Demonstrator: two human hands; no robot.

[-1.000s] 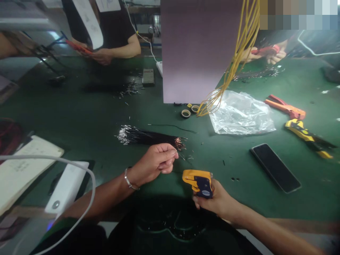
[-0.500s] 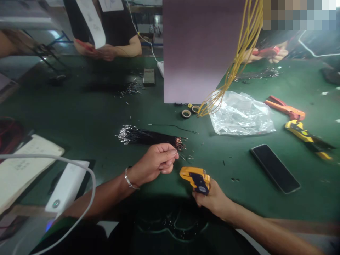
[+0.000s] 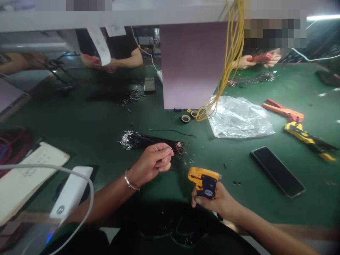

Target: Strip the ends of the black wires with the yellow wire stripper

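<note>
My left hand [image 3: 156,158] pinches a thin dark wire [image 3: 180,158], whose bare-looking end points right. In my right hand [image 3: 212,199] is a yellow and dark blue wire stripper [image 3: 205,181], its jaws a short way right of the wire's end and apart from it. Just behind my left hand lies a bundle of black wires [image 3: 148,140], with silvery ends at the left and coppery ends at the right. One loose black wire [image 3: 174,131] rests beyond the bundle.
Two tape rolls [image 3: 185,118], a clear plastic bag [image 3: 239,117], orange pliers [image 3: 284,111], yellow-black pliers [image 3: 305,136] and a phone [image 3: 277,171] lie around. Yellow wires [image 3: 228,71] hang near a panel [image 3: 193,67]. A white power bank [image 3: 71,191] sits left. Other people's hands work across the table.
The view has tilted upward. The stripper has turned and shifted right, farther from my left hand, which still pinches the wire; more of the wire now shows.
</note>
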